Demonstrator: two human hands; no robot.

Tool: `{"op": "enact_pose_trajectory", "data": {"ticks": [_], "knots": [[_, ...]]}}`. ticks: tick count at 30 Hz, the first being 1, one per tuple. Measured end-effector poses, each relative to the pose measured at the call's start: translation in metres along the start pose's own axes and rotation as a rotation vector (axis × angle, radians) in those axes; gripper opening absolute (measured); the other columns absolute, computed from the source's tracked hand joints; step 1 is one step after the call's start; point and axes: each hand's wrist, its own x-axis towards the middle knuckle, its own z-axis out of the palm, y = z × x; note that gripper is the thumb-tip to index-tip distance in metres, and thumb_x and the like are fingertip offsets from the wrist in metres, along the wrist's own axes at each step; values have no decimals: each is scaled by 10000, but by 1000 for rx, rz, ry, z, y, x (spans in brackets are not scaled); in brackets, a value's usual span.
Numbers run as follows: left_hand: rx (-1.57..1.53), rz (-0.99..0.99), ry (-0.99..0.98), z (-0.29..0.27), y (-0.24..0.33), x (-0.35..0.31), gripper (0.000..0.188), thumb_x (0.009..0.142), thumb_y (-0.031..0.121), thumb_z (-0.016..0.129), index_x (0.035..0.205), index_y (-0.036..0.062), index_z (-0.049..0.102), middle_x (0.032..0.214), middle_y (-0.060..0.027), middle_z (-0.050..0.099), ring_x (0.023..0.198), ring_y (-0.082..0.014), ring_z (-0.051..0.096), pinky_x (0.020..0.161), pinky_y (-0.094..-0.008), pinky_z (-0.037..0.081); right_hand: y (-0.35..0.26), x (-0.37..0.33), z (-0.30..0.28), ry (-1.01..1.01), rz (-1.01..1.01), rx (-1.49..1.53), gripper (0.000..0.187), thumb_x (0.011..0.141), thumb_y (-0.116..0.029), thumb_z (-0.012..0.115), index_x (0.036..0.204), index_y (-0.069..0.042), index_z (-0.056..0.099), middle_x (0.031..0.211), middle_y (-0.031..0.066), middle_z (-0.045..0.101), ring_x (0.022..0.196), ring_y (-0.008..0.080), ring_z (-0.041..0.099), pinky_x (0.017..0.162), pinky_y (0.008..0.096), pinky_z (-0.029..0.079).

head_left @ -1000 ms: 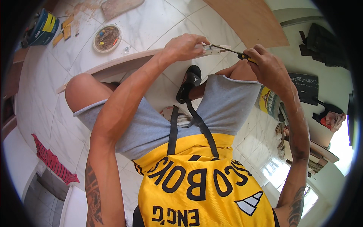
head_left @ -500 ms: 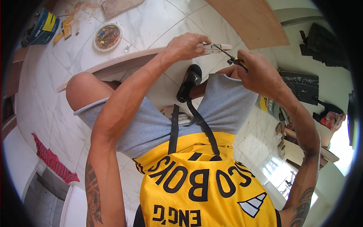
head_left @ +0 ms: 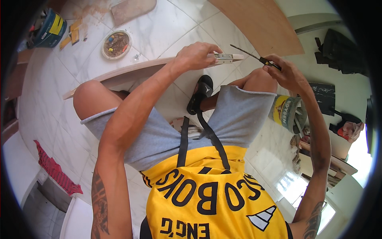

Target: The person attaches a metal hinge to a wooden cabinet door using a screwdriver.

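My left hand [head_left: 197, 55] grips a long, narrow wooden board [head_left: 131, 67] close to its right end, with fingers bent over its edge. Just beyond those fingers a metal hinge [head_left: 224, 58] lies against the board's end. In my right hand [head_left: 284, 71] is a screwdriver [head_left: 267, 62] with a black and yellow handle and a long dark shaft. Its tip points up and left, above the board's end and apart from the hinge. The board passes in front of my left knee, standing on edge over the tiled floor.
A round tub [head_left: 116, 44] of screws sits beyond the board. At the far left stand a dark bucket [head_left: 49, 28] and yellow-handled tools [head_left: 74, 32]. A curved wooden panel [head_left: 260, 26] lies ahead. Beside my right leg is a yellow and grey bucket [head_left: 288, 112]. A red striped cloth [head_left: 57, 169] lies left.
The screwdriver has come off the hinge, and my right hand has moved right with it, its fingers looser on the handle. My left hand stays on the board, slightly lower in view.
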Motion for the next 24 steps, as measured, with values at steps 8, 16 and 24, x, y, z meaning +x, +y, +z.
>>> {"op": "enact_pose_trajectory", "data": {"ticks": [8,16,24], "knots": [[-51,-7,30,2,3,-1,351,904,260,674,1219,109,709,1091,-133,742,1032,-288,721,891,-364,548,28,16,12,-161,37,164,399,980,-332,646,1178,13,656,732,100,642,694,161,613,670,322,498],[4,-8,22,-1,9,-4,351,911,243,653,1224,94,711,1124,-134,739,1047,-288,715,906,-360,545,46,43,3,-158,-173,-70,342,958,-275,661,1192,-27,686,772,136,673,680,227,617,661,356,488],[-12,20,17,-1,8,-5,362,908,256,644,1231,106,712,1127,-132,738,1059,-282,709,925,-362,538,43,55,-7,-146,-296,-309,262,934,-203,675,1159,-72,713,856,147,708,730,289,642,697,400,499]]}}
